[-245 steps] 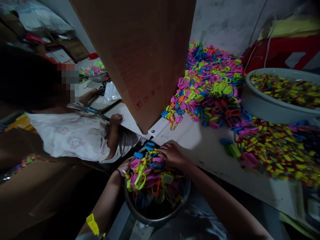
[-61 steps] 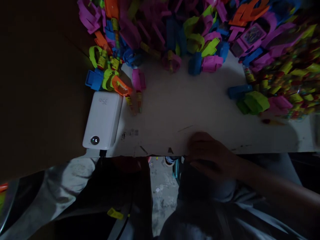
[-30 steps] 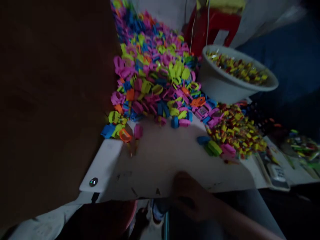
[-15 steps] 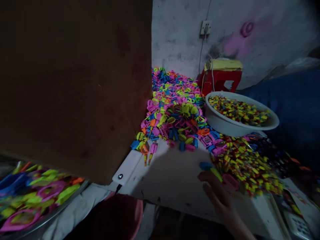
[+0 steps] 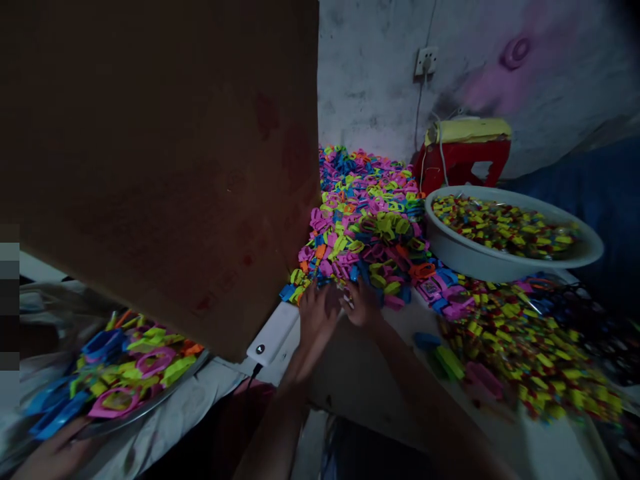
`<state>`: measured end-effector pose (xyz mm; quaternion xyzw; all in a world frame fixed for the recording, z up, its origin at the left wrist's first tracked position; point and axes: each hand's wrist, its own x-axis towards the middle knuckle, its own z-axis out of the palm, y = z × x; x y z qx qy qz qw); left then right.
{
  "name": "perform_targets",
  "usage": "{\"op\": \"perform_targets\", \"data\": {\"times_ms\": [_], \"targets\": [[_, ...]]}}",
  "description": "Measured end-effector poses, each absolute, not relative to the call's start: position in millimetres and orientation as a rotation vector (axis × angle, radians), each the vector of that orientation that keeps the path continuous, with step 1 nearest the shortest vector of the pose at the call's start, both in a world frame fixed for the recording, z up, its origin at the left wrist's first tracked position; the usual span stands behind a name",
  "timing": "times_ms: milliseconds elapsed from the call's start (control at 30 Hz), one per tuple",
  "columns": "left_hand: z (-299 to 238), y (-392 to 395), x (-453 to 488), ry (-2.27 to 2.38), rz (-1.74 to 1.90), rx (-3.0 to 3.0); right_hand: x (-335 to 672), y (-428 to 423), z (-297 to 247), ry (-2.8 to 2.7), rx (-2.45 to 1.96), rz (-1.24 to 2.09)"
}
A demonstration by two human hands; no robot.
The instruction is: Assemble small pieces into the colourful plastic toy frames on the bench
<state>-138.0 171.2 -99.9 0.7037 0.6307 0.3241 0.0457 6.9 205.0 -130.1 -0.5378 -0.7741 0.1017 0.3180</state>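
Observation:
My left hand (image 5: pixel 316 317) reaches over the near edge of a pile of toy plastic watches (image 5: pixel 373 187) in pink, yellow, blue and orange. Its fingers are apart and touch or hover just over the front pieces. Close to its right, my right hand (image 5: pixel 364 305) is at the same edge, thumb and fingers spread with a gap between them. I make out nothing held in either hand; small pieces below the fingers are partly hidden. Left of my left wrist lies a white power bank (image 5: pixel 273 333) with a black cable.
A cardboard box (image 5: pixel 175 167) blocks the left. Right are a white basin (image 5: pixel 465 257) of small wrapped yellow-red pieces, a heap of the same (image 5: pixel 530 347) and a red stool (image 5: pixel 465 160). Another person's hand (image 5: pixel 60 453) touches a metal tray (image 5: pixel 150 403) of watches, lower left.
My right hand has moved left and forward from beside the yellow-red heap to the watch pile. My left hand has come into view there. Another person's hand now shows at lower left.

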Motion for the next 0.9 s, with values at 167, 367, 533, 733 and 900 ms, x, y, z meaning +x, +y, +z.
{"op": "perform_targets", "data": {"times_ms": [167, 367, 533, 733, 900], "targets": [[-112, 211, -139, 1.952, 0.864, 2.058, 2, 185, -147, -2.101, -1.421, 0.293], [-115, 176, -134, 1.83, 0.863, 2.076, 47, 127, -154, -2.238, -1.284, 0.186], [-92, 174, -160, 2.023, 0.888, 2.081, 61, 106, -147, -2.23, -1.192, 0.173], [-108, 196, -172, 2.048, 0.729, 2.055, 55, 83, -149, -2.172, -1.165, 0.501], [-119, 182, -161, 1.86, 0.765, 2.105, 79, 76, -165, -1.879, -1.416, 0.497]]}}
